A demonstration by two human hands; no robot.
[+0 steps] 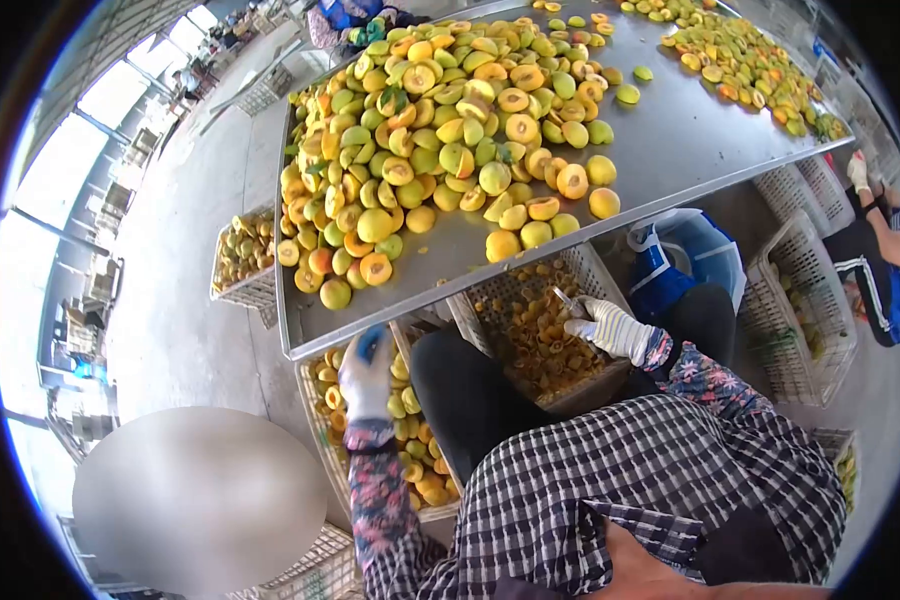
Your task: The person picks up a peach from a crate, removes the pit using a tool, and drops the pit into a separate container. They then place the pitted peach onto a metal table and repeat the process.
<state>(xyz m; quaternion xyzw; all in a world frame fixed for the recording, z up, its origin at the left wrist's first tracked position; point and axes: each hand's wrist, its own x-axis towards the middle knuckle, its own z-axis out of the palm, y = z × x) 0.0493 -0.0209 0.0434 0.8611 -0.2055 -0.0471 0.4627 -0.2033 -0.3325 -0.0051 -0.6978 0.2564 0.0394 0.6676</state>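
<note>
We found the right hand (610, 328) clamped on a small metal tool (567, 300) over the crate of pits (592, 268), below the steel table (670, 140). The left hand (367, 375) hung well apart over the crate of fruit halves (438, 510); we could not tell its grip.

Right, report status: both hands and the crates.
Right gloved hand, grip shut on small metal tool, over white plastic crate of orange scraps. Left gloved hand over white crate of yellow fruit halves, grip unclear. Grey steel table close ahead.

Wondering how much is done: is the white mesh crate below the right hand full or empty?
Partly full: orange-brown fruit pieces lie in the white plastic mesh crate, its walls bare above.
</note>
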